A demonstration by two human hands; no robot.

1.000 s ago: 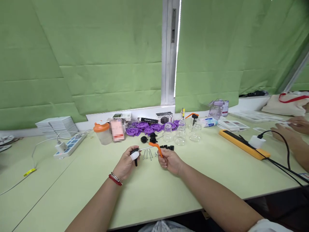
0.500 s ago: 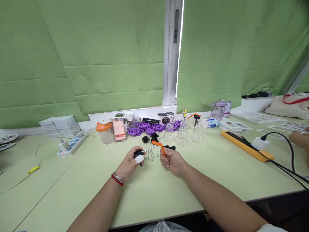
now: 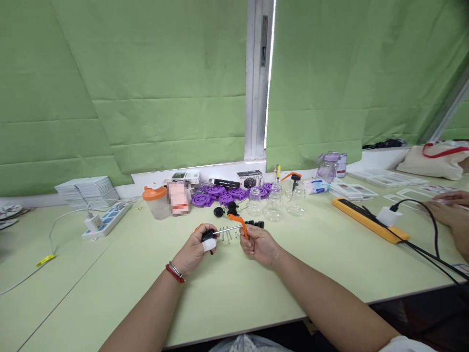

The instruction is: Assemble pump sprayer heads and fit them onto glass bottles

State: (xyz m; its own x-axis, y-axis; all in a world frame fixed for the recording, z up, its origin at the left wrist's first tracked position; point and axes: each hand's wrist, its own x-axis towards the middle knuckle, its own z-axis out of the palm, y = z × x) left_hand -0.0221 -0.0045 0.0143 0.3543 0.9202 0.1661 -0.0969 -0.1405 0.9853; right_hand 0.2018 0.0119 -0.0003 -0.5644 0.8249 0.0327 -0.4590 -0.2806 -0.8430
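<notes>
The left hand [image 3: 193, 249] is curled shut around a small black knob [image 3: 208, 236], its grip closed with a white-wrapped fingertip [image 3: 209, 245] pressed against the knob's underside. A thin metal rod [image 3: 226, 229] runs out of that knob to the right and slightly up, ending at an orange handle [image 3: 240, 223] that bends down into the right hand [image 3: 258, 244]. The right hand's grip is closed too, fingers folded round the lower leg of the orange handle, so the piece is held between both hands just above the table [image 3: 311, 264] (whether the rod is seated fully in the knob cannot be told at this size).

Between the two grips, on the table beneath the rod, lie a few loose screws [image 3: 227, 237]. Just beyond the right grip is a row of small black parts [image 3: 255, 224], and farther out from both grips stand three clear glass jars [image 3: 274, 204], with two black round pieces [image 3: 224, 210] just left of them. Behind those, purple plastic wheels [image 3: 220, 194] are heaped near the window sill. Well off to the left of the left grip sit an orange-lidded cup [image 3: 154, 201] and a white power strip [image 3: 106, 220]. Well to the right of the right grip, an orange power strip [image 3: 368, 220] lies on the table, and another person's hand [image 3: 445, 208] rests at the far edge.
</notes>
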